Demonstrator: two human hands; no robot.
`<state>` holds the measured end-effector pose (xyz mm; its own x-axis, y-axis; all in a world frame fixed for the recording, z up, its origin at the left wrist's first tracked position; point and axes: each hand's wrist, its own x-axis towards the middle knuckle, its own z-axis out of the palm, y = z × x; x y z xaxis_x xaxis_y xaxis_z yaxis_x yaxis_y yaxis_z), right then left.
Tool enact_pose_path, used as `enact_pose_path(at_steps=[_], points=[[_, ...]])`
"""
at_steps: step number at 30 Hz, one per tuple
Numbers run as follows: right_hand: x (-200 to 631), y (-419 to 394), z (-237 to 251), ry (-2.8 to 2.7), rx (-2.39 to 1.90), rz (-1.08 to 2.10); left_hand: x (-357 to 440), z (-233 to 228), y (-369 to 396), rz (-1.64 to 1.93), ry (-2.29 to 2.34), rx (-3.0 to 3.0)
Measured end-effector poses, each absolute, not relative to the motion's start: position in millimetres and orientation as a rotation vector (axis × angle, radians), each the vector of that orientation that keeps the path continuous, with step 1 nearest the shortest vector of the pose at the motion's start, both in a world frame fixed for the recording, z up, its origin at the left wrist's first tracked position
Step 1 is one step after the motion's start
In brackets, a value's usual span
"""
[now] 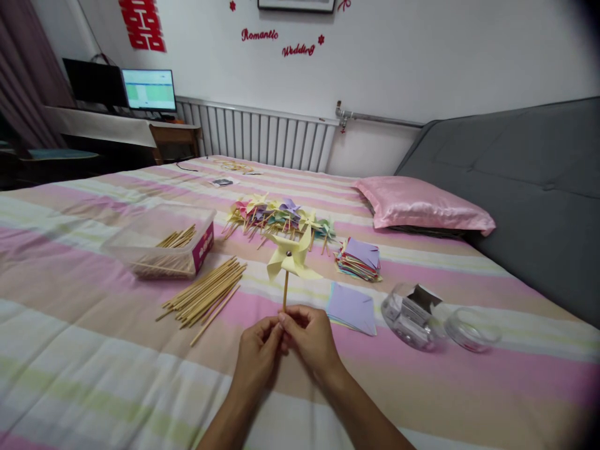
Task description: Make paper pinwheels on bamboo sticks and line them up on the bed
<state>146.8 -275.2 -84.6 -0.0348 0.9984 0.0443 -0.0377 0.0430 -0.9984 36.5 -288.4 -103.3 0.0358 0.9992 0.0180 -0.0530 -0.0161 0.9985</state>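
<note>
Pinwheel [296, 265] stood upright toward the bed's [94, 356] near edge, stick [285, 292] pinched in closed grip by left hand [259, 340] and right hand [310, 332], assembly seemingly finished, next move likely requiring set-down by the pinwheel pile [289, 207].

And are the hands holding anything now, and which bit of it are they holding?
Yes, a pale yellow pinwheel. The fingers of the left hand and right hand hold the lower part of its stick.

Home bedroom — striped bed [117, 369], pink pillow [422, 203], padded headboard [510, 150], radiator [262, 139].
</note>
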Motion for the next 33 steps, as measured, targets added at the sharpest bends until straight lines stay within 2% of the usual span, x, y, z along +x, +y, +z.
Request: enact_pose_path(at_steps=[21, 33], points=[[147, -277, -83, -1.211, -1.156, 1.229, 39, -96, -289, 1.295, 1.144, 1.06], [145, -273, -90, -1.173, -1.155, 1.064, 37, -109, -296, 1.211, 1.212, 1.262]])
